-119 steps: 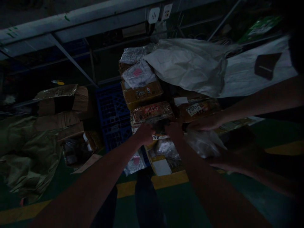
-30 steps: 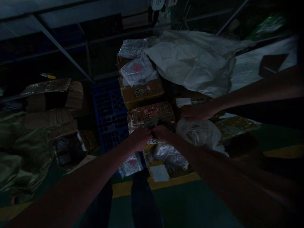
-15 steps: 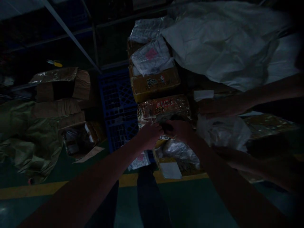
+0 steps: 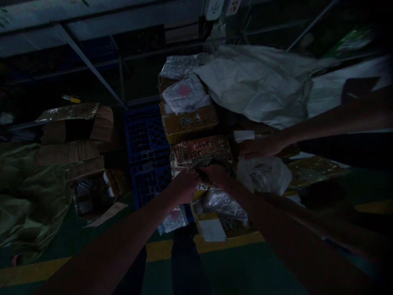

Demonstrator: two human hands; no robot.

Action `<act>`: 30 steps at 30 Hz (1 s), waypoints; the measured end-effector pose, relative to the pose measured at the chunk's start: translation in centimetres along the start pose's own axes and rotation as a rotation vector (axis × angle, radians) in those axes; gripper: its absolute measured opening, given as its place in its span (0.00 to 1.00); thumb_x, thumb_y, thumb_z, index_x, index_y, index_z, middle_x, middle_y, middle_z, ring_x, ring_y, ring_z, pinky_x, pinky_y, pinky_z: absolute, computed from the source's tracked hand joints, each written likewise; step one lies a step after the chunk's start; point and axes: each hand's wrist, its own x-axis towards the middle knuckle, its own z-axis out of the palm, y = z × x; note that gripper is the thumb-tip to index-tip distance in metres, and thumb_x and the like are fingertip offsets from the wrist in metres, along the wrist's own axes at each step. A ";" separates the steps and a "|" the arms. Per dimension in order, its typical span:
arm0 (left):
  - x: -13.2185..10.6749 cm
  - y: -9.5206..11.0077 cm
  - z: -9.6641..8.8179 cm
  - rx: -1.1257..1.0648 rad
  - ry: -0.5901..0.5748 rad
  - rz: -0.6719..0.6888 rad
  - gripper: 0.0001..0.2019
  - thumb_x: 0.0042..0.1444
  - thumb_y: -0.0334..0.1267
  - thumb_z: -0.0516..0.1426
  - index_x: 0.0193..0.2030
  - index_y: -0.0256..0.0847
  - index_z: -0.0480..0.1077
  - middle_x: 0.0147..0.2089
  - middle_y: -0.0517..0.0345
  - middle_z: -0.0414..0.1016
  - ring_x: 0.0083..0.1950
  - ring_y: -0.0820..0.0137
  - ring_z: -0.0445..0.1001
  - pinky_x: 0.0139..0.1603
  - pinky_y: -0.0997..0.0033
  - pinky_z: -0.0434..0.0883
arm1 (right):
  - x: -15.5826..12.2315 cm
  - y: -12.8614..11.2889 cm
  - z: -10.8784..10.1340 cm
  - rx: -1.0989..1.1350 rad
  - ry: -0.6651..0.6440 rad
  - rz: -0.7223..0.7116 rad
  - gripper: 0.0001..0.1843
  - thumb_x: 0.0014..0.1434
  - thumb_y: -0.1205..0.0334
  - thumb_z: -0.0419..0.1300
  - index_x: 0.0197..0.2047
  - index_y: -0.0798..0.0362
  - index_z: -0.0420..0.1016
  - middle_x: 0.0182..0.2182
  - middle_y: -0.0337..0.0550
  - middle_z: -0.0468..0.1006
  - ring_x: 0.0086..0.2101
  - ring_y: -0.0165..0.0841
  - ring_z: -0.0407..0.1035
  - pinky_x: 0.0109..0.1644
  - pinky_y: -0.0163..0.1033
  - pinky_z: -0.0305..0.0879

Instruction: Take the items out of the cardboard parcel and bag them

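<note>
The scene is very dark. My left hand (image 4: 185, 185) and my right hand (image 4: 215, 175) meet, fingers curled, at the near edge of a brown taped parcel (image 4: 201, 153) with red writing on top. Both seem to grip its wrapping or a dark item at that edge; I cannot tell which. A clear plastic bag (image 4: 264, 174) lies just right of my right hand. Another person's hand (image 4: 259, 146) reaches in from the right onto a neighbouring parcel with a white label (image 4: 244, 135).
More parcels (image 4: 189, 116) are stacked behind on a blue plastic crate (image 4: 146, 143). A large white sack (image 4: 260, 84) lies at the back right. Cardboard boxes (image 4: 73, 131) and a crumpled sack (image 4: 27, 192) sit left. A yellow line (image 4: 159, 250) crosses the green floor.
My two hands have drawn together at the parcel's near edge since four seconds ago. The view dipped and came back up. The other person's hand shifted slightly on the labelled parcel.
</note>
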 end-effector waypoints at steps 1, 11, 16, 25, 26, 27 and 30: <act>-0.1 0.1 0.1 -0.005 0.014 -0.004 0.14 0.67 0.37 0.64 0.56 0.37 0.73 0.58 0.44 0.79 0.64 0.50 0.74 0.58 0.43 0.71 | -0.3 0.4 -0.1 0.004 0.022 0.003 0.20 0.76 0.51 0.59 0.64 0.46 0.80 0.46 0.52 0.92 0.46 0.44 0.86 0.43 0.40 0.63; -1.3 0.5 0.8 -0.018 0.051 -0.043 0.21 0.64 0.42 0.71 0.58 0.38 0.72 0.59 0.45 0.80 0.65 0.49 0.74 0.57 0.43 0.73 | -1.8 1.8 -1.4 -0.128 0.153 0.064 0.25 0.76 0.40 0.58 0.68 0.41 0.79 0.47 0.50 0.91 0.46 0.46 0.84 0.43 0.43 0.60; -1.8 0.5 0.8 -0.023 0.052 -0.054 0.23 0.62 0.43 0.73 0.58 0.38 0.72 0.59 0.47 0.80 0.66 0.50 0.74 0.56 0.43 0.73 | -3.6 1.0 -2.8 -0.153 0.197 0.051 0.25 0.78 0.41 0.56 0.66 0.43 0.80 0.48 0.49 0.91 0.46 0.46 0.84 0.42 0.43 0.58; -2.1 1.4 1.0 -0.033 0.066 -0.076 0.24 0.63 0.45 0.72 0.60 0.38 0.72 0.61 0.44 0.79 0.68 0.48 0.73 0.58 0.41 0.75 | -6.5 1.6 -4.5 0.019 0.405 0.176 0.30 0.76 0.33 0.57 0.61 0.46 0.85 0.41 0.48 0.92 0.40 0.44 0.83 0.40 0.43 0.59; -2.0 1.5 1.0 -0.032 0.064 -0.079 0.24 0.63 0.45 0.72 0.60 0.38 0.72 0.61 0.44 0.79 0.68 0.47 0.73 0.58 0.41 0.75 | -6.9 1.4 -4.9 0.035 0.411 0.197 0.30 0.75 0.33 0.58 0.62 0.46 0.85 0.41 0.48 0.92 0.40 0.44 0.83 0.39 0.43 0.59; -2.0 1.6 1.0 -0.031 0.062 -0.081 0.25 0.63 0.45 0.73 0.59 0.38 0.72 0.61 0.44 0.79 0.68 0.47 0.73 0.58 0.42 0.75 | -7.5 1.2 -5.3 0.055 0.418 0.213 0.29 0.75 0.34 0.58 0.62 0.46 0.85 0.41 0.48 0.92 0.40 0.44 0.83 0.40 0.43 0.60; -2.0 2.1 0.8 -0.036 0.071 -0.081 0.26 0.62 0.47 0.74 0.59 0.38 0.71 0.62 0.45 0.78 0.67 0.47 0.73 0.57 0.43 0.75 | -10.3 0.7 -6.4 0.166 0.477 0.316 0.30 0.73 0.32 0.60 0.62 0.44 0.86 0.41 0.47 0.92 0.40 0.44 0.84 0.40 0.43 0.65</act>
